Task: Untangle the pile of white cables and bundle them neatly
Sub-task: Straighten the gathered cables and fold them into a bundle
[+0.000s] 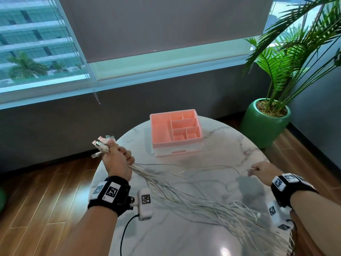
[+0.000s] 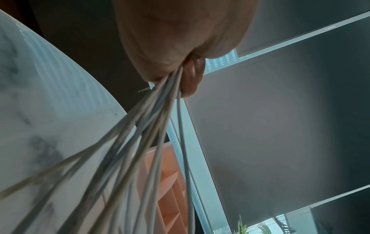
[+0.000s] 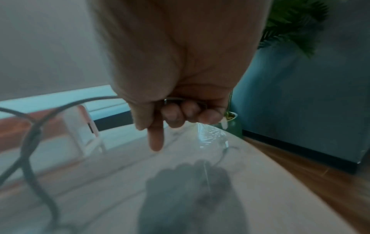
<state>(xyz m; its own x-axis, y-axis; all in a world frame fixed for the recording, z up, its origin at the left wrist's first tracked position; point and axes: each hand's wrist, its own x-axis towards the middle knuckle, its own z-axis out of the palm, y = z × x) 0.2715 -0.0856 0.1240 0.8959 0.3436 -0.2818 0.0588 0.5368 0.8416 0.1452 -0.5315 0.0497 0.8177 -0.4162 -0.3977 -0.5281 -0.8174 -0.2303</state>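
Several white cables [image 1: 184, 193] fan out across the round marble table [image 1: 184, 237] and trail off its front right edge. My left hand [image 1: 118, 156] grips them as one bunch near their plug ends [image 1: 100, 145], which stick up past my fist at the table's left rim. From below, the strands [image 2: 152, 126] spread out of that fist [image 2: 180, 60]. My right hand [image 1: 262, 171] hovers above the table's right side and holds one cable's metal plug [image 3: 173, 99] under curled fingers [image 3: 192, 110], index finger pointing down. That cable [image 3: 40, 120] loops off to the left.
A pink compartment organiser [image 1: 175, 132] with a white drawer base sits at the table's far side. A potted palm in a green pot [image 1: 265, 122] stands on the wood floor to the right. A window with a lowered blind runs behind.
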